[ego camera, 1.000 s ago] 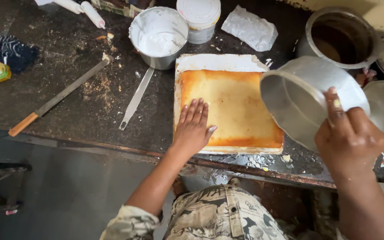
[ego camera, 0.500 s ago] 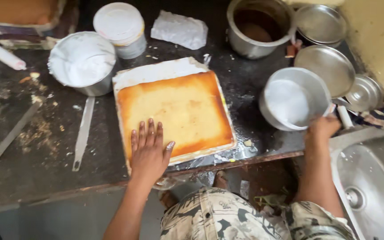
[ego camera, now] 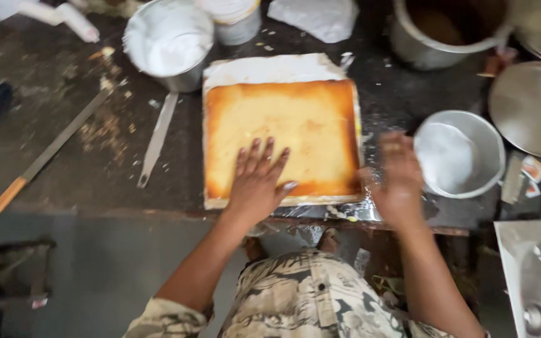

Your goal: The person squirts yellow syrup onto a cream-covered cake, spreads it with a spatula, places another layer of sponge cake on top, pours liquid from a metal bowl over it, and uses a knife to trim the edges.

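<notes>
My left hand (ego camera: 259,181) lies flat, fingers spread, pressing on the near edge of the square sponge cake (ego camera: 281,134); its grip is open and closes on nothing. My right hand (ego camera: 397,181) hangs just off the cake's right near corner, blurred with motion, its grip loose and empty as far as I can tell. A second ago that hand held a steel bowl (ego camera: 459,153) up over the tabletop; now the bowl stands just to the right of it, apart from the fingers, with a white layer inside. So the bowl is set down and both hands are free at the cake.

The cake itself sits under and beyond my left palm, golden brown with darker edges, on a white sheet (ego camera: 270,67) that shows past its far side, with crinkled foil (ego camera: 345,213) under the near right corner.

Left of my left hand a narrow metal spatula (ego camera: 156,139) lies on the dark tabletop (ego camera: 82,175), and further left a long knife with an orange handle (ego camera: 46,156). Beyond the cake stands a bowl of white cream (ego camera: 167,42), a white tub (ego camera: 236,19) and a clear plastic bag (ego camera: 314,17). Far right of my right hand are a large pot (ego camera: 446,28) and a steel lid (ego camera: 530,109).
</notes>
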